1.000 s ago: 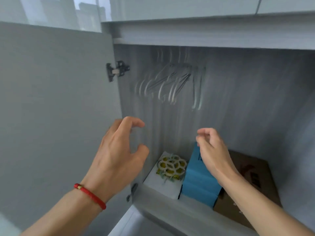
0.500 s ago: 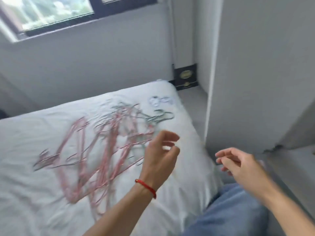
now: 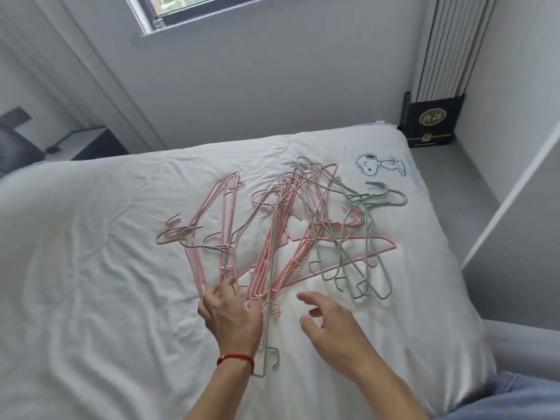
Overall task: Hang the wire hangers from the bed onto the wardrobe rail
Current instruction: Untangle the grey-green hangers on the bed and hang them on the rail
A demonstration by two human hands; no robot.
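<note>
- The bed (image 3: 91, 268), covered by a wrinkled white sheet, held the whole tangle of wire hangers (image 3: 288, 237); they lay flat on it in a loose, overlapping heap, none lifted clear.
- Pink hangers (image 3: 224, 213) made up most of the heap, toward the left and centre; pale green hangers (image 3: 342, 231) crossed over them toward the right, with two green hooks (image 3: 385, 195) sticking out at the far right edge.
- One long green hanger (image 3: 270, 298) ran from the heap down toward the person, its lower end lying beside the left wrist.
- The left hand (image 3: 233, 316) lay palm down on the near edge of the heap, fingers spread and their tips touching the pink wires; whether any finger had hooked under a wire could not be told.
- A red string bracelet (image 3: 236, 359) circled the left wrist.
- The right hand (image 3: 333, 328) hovered over bare sheet just beside the heap, fingers apart and loosely curled, holding nothing and touching no hanger.
- A cartoon dog print (image 3: 380, 165) sat on the sheet near the far right corner, just beyond the green hooks.
- A black box (image 3: 433, 119) with a gold emblem stood on the floor past the corner of the bed, against the wall; its contents were hidden.
- A window (image 3: 188, 10) was set in the wall above the bed.
</note>
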